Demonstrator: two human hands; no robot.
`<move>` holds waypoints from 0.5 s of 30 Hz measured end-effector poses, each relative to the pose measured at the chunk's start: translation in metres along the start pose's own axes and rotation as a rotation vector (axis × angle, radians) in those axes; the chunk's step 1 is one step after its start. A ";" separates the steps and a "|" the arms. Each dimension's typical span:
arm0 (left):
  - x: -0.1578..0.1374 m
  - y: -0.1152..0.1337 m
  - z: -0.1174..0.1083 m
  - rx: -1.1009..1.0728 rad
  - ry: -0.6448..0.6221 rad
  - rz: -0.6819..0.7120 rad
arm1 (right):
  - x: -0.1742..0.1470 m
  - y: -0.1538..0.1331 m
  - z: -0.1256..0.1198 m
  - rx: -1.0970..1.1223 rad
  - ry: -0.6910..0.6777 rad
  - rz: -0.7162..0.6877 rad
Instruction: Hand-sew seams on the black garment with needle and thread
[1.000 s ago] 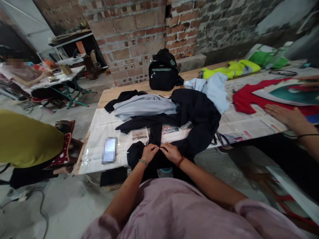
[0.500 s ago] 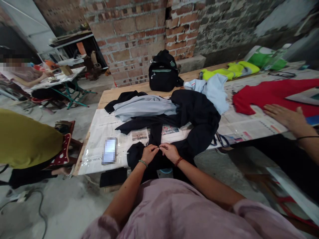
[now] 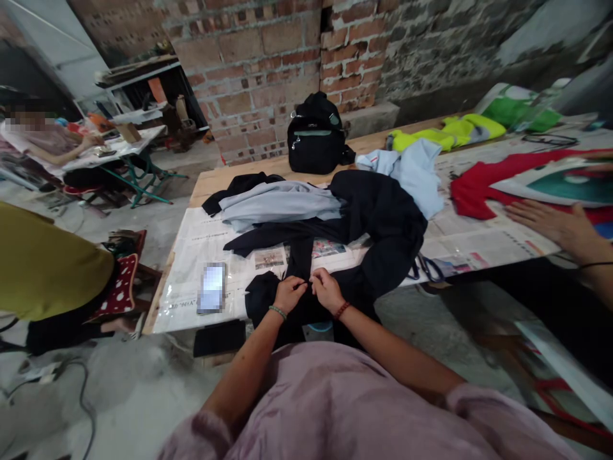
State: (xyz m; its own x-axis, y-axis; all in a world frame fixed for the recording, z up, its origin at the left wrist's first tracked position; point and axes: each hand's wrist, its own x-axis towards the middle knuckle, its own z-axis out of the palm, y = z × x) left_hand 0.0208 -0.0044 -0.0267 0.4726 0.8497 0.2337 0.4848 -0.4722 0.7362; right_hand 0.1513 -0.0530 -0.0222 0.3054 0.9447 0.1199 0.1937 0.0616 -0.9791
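A black garment (image 3: 383, 207) with a grey lining (image 3: 282, 203) lies bunched on the table, one part hanging over the front edge at my body. My left hand (image 3: 288, 294), with a green bead bracelet, is closed on the black cloth at that edge. Just to its right, my right hand (image 3: 328, 292), wearing a reddish bead bracelet, is pinched; whatever is between its fingertips is too small to make out. A small gap separates the two hands. Dark-handled scissors (image 3: 430, 268) rest by the garment's right side. A lit phone (image 3: 212, 287) lies to the left.
Newspaper covers the table (image 3: 184, 239). At the back stands a black backpack (image 3: 313, 137), near light blue cloth (image 3: 421, 172) and a yellow vest (image 3: 450, 133). On the right, a co-worker's hand (image 3: 550, 223) lies beside an iron (image 3: 560, 185) on red cloth (image 3: 472, 185). Others sit left.
My right hand has drawn slightly away from my left, opening a small gap. The co-worker's iron has slid leftward onto the red cloth. The black garment stays in place.
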 end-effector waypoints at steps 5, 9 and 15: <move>0.000 0.000 0.002 0.028 -0.011 0.004 | 0.009 0.000 0.000 0.304 0.135 0.161; -0.001 0.001 0.002 0.028 -0.017 0.008 | 0.021 -0.013 -0.012 0.508 0.106 0.170; -0.001 0.004 0.000 0.009 -0.034 -0.009 | 0.024 -0.024 -0.017 0.735 0.019 0.331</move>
State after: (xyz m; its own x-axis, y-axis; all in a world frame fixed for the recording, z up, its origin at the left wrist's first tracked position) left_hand 0.0221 -0.0071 -0.0244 0.4932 0.8453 0.2054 0.4956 -0.4671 0.7322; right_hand 0.1696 -0.0374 0.0065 0.2565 0.9459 -0.1987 -0.5704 -0.0179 -0.8212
